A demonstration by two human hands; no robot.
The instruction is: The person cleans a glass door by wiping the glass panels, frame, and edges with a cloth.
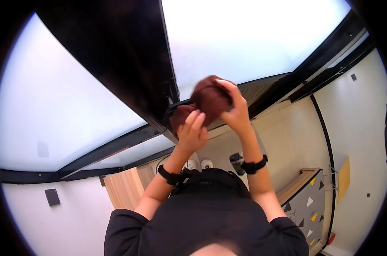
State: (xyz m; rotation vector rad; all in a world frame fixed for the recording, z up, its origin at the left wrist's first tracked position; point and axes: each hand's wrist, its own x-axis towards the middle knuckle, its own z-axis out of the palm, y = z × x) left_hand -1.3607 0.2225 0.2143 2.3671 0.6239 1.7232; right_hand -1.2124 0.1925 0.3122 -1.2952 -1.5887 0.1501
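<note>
A: Where's the maroon cloth [211, 98]?
B: Just past twelve o'clock from the middle of the view, up in front of the lower edge of the bright pane [253, 38]. I can't tell whether it touches the pane.
A: And the right hand [238, 106]?
B: On the cloth's three o'clock side, grasping it, thumb low and fingers over the top edge.
A: The left hand [193, 131]?
B: At the cloth's seven o'clock, fingers laid against the bunched lower part. It's blurred, so I can't tell if it grips or only presses.
A: Anything on the wrists?
B: A black band on each; the right band [255, 165] carries a small device [237, 163] on its nine o'clock side.
A: What's around them?
B: A dark pillar [116, 55] at eleven, a second bright pane [69, 102] at ten. White shoes [206, 164] show near six, just beyond the black shirt [206, 209]. A wooden panel [124, 187] stands between seven and eight, and a grey surface with triangles [308, 213] lies at four.
</note>
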